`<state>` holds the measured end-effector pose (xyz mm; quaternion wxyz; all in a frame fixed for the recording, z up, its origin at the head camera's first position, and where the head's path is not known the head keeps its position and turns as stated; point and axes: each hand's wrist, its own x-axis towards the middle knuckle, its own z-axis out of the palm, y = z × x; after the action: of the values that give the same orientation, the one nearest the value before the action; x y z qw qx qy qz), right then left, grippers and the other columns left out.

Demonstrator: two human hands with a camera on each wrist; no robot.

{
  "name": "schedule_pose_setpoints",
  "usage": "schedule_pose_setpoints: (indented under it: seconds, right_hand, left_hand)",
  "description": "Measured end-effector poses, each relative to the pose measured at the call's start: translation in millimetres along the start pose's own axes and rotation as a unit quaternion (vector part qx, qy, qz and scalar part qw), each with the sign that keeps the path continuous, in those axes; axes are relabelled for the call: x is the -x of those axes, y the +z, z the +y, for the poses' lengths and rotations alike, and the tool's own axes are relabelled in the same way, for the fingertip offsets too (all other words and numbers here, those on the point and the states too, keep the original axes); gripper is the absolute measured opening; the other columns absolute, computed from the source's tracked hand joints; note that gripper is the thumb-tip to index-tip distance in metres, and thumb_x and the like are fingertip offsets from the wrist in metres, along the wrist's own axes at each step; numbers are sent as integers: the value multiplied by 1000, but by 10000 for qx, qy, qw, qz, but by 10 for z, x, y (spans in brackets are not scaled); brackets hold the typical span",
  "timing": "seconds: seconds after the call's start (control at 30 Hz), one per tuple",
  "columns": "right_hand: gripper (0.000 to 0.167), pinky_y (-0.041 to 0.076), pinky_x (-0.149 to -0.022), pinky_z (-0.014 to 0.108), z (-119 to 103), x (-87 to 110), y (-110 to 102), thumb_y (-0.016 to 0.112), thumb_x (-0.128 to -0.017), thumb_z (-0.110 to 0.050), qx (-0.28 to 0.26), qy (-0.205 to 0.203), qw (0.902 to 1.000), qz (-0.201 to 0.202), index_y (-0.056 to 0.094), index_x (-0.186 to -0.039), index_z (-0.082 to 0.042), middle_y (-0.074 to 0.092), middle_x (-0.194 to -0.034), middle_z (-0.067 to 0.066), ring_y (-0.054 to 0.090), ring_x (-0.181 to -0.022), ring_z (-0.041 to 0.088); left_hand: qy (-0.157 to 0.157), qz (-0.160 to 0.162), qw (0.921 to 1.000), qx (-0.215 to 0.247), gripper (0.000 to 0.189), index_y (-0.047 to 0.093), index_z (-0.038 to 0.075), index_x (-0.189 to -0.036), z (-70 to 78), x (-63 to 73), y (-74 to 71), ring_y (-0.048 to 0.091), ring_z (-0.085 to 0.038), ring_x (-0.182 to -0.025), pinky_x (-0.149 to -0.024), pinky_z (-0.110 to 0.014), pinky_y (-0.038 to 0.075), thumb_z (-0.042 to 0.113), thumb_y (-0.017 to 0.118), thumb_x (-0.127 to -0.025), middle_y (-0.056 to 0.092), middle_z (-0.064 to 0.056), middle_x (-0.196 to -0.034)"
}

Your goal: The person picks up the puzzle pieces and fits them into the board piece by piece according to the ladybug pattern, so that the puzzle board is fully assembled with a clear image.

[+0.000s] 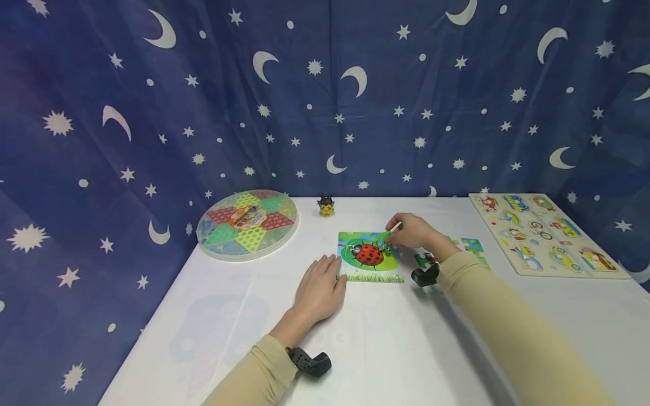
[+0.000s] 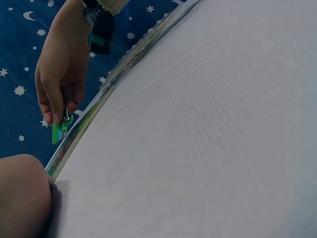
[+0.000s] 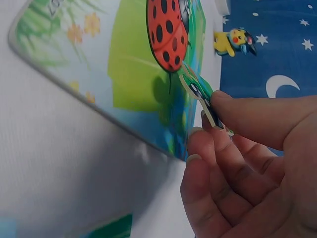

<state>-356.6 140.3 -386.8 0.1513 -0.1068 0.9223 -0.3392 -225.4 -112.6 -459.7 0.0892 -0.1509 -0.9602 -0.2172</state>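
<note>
A ladybug jigsaw puzzle (image 1: 369,255) lies on the white table, a red spotted ladybug on its green ground. My left hand (image 1: 317,288) rests on the tabletop with fingers extended, at the puzzle's left edge. Above the puzzle's upper right part, my right hand (image 1: 413,231) pinches a puzzle piece (image 3: 202,96) between thumb and fingers. That piece is tilted, with green and a dark-and-white picture on it. In the left wrist view, the piece (image 2: 59,133) shows below the right hand's fingertips. Loose puzzle pieces (image 1: 473,245) lie right of the puzzle, partly hidden by the right arm.
A round star-patterned game board (image 1: 249,223) stands at the back left. Behind the puzzle is a small yellow figurine (image 1: 326,206) with a dark top. A wooden board with vehicle pictures (image 1: 545,237) lies at the right. A blue curtain (image 1: 325,101) with moons and stars hangs behind the table.
</note>
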Motion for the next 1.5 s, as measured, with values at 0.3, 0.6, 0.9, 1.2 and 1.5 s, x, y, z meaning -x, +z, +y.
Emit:
schedule_pose_setpoints:
  seconds: [0.3,0.6,0.9,1.2,1.5]
  right_hand:
    - [32,56,-67,32,-71,-62,145,76,-93,-17,-15,-169,9998,65,59,-117,-3,64,-96,11,64,-76,21]
    - [31,55,-68,33,-201,-109,272,76,-93,-18,306,-360,9988,148,60,-116,-3,62,-94,9,62,-73,19]
    - [33,52,-77,37,-251,-153,362,74,-94,-27,910,-489,9944,218,63,-116,-5,65,-100,7,60,-87,22]
    - [32,54,-81,39,-298,-144,482,75,-94,-26,809,-650,9941,311,63,-113,-4,63,-100,8,58,-91,24]
    - [32,55,-87,42,-326,-182,545,74,-94,-28,983,-667,9920,438,64,-112,-4,65,-103,7,61,-95,24]
  left_hand:
    - [-8,-4,10000,7,54,47,2,-152,-15,-4,-9,34,-34,-149,-125,-46,21,32,46,-108,44,-17,-156]
    - [-46,71,9999,69,53,49,1,-151,-31,8,-44,35,-34,-148,-125,-45,22,31,48,-107,45,-18,-156]
    - [2,72,9999,105,53,49,1,-150,-28,7,-48,35,-34,-148,-124,-46,22,31,48,-107,46,-18,-155]
    - [29,58,10000,51,53,50,1,-150,-34,10,-33,35,-34,-148,-124,-46,23,32,48,-107,47,-17,-155]
    - [39,0,10000,52,54,49,2,-151,-18,-3,-19,35,-34,-148,-125,-46,22,33,47,-108,46,-17,-155]
